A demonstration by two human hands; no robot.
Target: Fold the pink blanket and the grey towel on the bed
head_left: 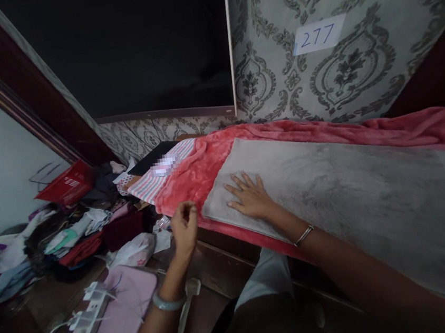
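A grey mat (328, 187) lies spread over a red blanket (191, 175) on a raised platform, its near-left corner pinned beneath the right hand (249, 198), fingers flat and splayed, grasping nothing. The left hand (184, 226) hovers off that corner, fingertips pinched together, empty. Beyond the blanket's left edge lie a striped cloth (160, 175) and heaped clothes (74, 235).

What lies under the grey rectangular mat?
A red fleece blanket shows around the grey rectangular mat; the surface beneath is covered. The right hand rests flat on top.
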